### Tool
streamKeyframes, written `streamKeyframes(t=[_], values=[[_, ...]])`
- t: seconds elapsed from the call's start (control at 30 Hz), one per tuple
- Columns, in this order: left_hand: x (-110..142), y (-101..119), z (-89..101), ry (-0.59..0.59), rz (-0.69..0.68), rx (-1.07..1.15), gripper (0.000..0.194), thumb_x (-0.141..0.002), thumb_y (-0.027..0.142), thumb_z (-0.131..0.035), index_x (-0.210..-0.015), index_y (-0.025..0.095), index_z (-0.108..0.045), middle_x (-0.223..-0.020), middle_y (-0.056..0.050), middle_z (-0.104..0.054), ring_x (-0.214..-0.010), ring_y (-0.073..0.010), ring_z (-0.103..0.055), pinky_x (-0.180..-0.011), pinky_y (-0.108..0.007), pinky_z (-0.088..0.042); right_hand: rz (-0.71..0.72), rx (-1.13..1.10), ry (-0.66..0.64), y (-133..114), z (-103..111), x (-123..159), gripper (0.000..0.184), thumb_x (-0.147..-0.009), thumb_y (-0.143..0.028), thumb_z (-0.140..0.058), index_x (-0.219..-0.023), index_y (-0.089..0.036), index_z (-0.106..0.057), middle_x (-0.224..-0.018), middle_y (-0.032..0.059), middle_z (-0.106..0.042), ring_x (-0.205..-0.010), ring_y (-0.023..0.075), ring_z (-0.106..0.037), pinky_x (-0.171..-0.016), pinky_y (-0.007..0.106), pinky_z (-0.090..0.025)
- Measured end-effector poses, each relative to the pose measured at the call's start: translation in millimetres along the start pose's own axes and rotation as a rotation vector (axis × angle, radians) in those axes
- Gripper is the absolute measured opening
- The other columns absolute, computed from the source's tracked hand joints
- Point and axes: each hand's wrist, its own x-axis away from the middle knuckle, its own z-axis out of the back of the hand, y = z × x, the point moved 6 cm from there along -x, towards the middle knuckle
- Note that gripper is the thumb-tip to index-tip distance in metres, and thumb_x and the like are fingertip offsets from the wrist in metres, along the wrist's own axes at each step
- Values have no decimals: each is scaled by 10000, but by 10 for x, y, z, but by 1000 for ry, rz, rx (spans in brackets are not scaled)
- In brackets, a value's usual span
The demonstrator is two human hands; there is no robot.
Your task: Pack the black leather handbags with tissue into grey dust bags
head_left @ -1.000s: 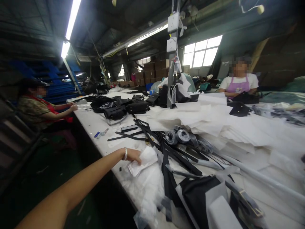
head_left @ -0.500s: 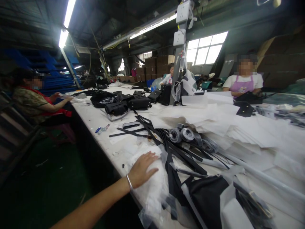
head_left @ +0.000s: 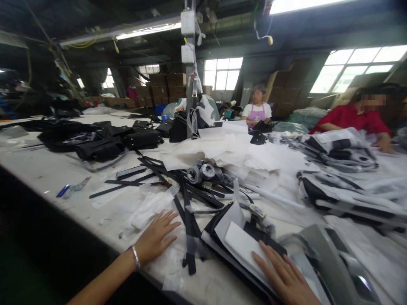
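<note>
My left hand (head_left: 155,237) lies flat with fingers spread on clear plastic wrapping (head_left: 149,209) near the front edge of the white table (head_left: 41,169). A silver bracelet circles that wrist. My right hand (head_left: 282,275) rests open, fingers stretched out, on a white paper sheet (head_left: 241,245) that covers a black bag (head_left: 222,220). Black straps (head_left: 184,195) run across the table between and beyond both hands. Small grey rolls (head_left: 203,173) lie just past the straps.
Black bags (head_left: 101,146) are piled at the far left. White sheets (head_left: 254,156) and wrapped bags (head_left: 337,156) fill the right side. A post with sockets (head_left: 190,67) stands mid-table. A person in a purple apron (head_left: 257,112) and a person in red (head_left: 352,118) sit opposite.
The view has swung to the right. My left hand has slid nearer along the plastic, still flat. My right hand has come into view on the white sheet.
</note>
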Motion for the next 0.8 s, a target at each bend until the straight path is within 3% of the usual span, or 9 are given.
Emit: streamKeyframes(t=[0.1,0.17,0.27,0.37,0.5,0.63,0.73,0.8], values=[[-169,360,216,142,98,188,327,-956,357,-498,-1246,273,-622,-1310,-55,-636,-1235,-243,-570,-1089,-433,-427,-39,-21,-45,107,125,-85,914,-702,-29,-463,-1532,-324,-218,-1554,61,-292,-1347,343,-426,-1024,565,-446],[-339,647,252,152,124,354,316,-963,387,-486,-1212,278,-645,-1253,-31,-673,-1179,-219,-611,-1053,-369,-470,-66,-40,-45,101,200,-60,896,-724,-43,-472,-1534,-323,-208,-1557,58,-286,-1361,357,-399,-1031,607,-421],[-620,1007,198,114,115,563,338,-964,424,-479,-1223,280,-642,-1280,-22,-656,-1203,-222,-593,-1056,-364,-467,-108,-63,-24,49,265,104,841,-788,-199,-569,-1540,-283,-201,-1559,88,-292,-1368,388,-378,-1015,621,-434],[-834,1203,174,145,76,656,446,-962,443,-480,-1368,261,-513,-1412,-63,-546,-1283,-240,-525,-1041,-381,-478,-193,-43,56,52,275,328,829,-839,-324,-601,-1545,-263,-171,-1538,111,-350,-1354,363,-415,-1013,567,-465],[-943,1392,246,174,-222,558,601,-926,471,-549,-1458,253,-375,-1518,-108,-402,-1396,-271,-377,-1145,-438,-344,-267,-54,117,66,264,426,754,-887,-277,-561,-1540,-272,-183,-1500,86,-434,-1331,303,-467,-1073,498,-433],[-876,1453,263,153,-479,306,902,-731,594,-720,-1471,242,-344,-1534,-162,-355,-1416,-329,-327,-1142,-470,-334,-305,-155,136,18,362,162,723,-897,-285,-572,-1530,-270,-223,-1525,88,-397,-1362,306,-424,-1096,499,-408],[-833,1497,269,184,-591,17,859,-735,474,-776,-1466,287,-366,-1559,-147,-313,-1445,-359,-243,-1162,-555,-244,-278,-218,133,-59,367,-112,739,-863,-207,-591,-1522,-251,-260,-1551,96,-349,-1386,308,-383,-1091,482,-420],[-840,1563,286,200,-667,-109,809,-773,378,-773,-1466,335,-359,-1563,-112,-319,-1453,-350,-223,-1172,-586,-176,-215,-210,124,-121,294,-244,725,-828,-95,-554,-1499,-247,-326,-1528,91,-394,-1375,306,-402,-1071,485,-443]])
